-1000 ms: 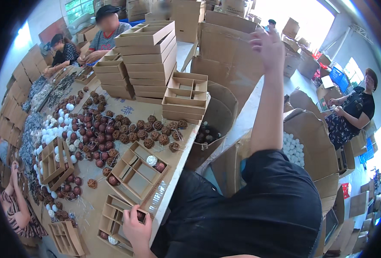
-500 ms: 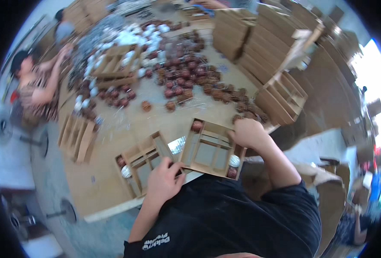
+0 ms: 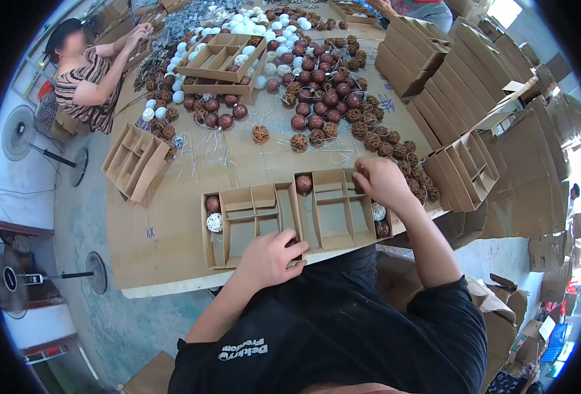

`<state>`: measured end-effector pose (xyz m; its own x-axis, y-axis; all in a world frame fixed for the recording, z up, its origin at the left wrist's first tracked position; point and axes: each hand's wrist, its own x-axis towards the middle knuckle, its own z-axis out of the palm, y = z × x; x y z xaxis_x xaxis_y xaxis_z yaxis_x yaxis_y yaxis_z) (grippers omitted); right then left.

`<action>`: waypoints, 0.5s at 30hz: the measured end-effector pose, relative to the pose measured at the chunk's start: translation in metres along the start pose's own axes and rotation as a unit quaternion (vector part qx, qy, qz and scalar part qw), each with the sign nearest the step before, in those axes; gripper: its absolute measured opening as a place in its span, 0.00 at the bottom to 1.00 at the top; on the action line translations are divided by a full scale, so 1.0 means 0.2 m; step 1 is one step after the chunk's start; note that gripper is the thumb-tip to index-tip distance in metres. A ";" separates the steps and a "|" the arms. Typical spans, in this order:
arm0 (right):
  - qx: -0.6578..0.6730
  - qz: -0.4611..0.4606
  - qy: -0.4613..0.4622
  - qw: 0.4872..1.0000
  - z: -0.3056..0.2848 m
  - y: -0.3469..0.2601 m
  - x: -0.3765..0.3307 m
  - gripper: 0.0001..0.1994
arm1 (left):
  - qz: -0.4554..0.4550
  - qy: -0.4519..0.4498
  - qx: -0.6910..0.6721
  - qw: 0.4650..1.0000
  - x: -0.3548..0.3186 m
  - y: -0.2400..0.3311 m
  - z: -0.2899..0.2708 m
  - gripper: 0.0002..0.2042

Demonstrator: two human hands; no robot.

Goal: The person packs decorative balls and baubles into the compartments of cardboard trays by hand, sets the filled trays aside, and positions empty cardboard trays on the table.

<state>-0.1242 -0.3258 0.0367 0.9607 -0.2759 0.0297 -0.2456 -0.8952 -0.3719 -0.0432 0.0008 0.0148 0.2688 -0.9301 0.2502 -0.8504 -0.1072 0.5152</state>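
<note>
Two shallow cardboard divider boxes lie side by side at the table's near edge. In the left box (image 3: 240,221), a dark red ball (image 3: 213,204) and a white ball (image 3: 214,222) sit in the left column. My left hand (image 3: 270,259) is curled at its near right corner, closed over a dark red ball mostly hidden by the fingers. The right box (image 3: 330,219) has a red ball (image 3: 303,184) in its far left corner, and white and red balls at the near right. My right hand (image 3: 383,180) is closed at its far right corner; the fingers hide what they hold.
Loose dark red balls (image 3: 330,98), brown wicker balls (image 3: 372,141) and white balls cover the far table. Divider boxes (image 3: 221,60) stand among them, another (image 3: 135,162) at the left. Stacked cartons (image 3: 464,85) rise at the right. A person (image 3: 87,75) works at the far left.
The two boxes, earlier angled with a gap between them, now lie straight and against each other. Both hands stay at their box corners. The view has shifted and become sharper.
</note>
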 end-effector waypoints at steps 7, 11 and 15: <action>-0.025 -0.084 -0.039 0.995 0.01 -0.12 0.30 0.13 | -0.059 0.022 0.047 0.997 -0.01 -0.04 -0.02 0.11; -0.114 -0.067 -0.089 0.987 -0.17 -0.25 0.56 0.13 | -0.073 0.031 0.038 0.996 -0.06 -0.02 -0.01 0.13; -0.088 -0.153 0.079 0.981 -0.15 -0.17 1.14 0.13 | -0.078 0.015 0.017 0.997 -0.05 -0.02 -0.11 0.22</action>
<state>0.0984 -0.3689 0.0829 0.9641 -0.0232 0.2645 0.0194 -0.9873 -0.1576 -0.0315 0.0186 0.0284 0.4118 -0.8902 0.1949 -0.8117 -0.2612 0.5224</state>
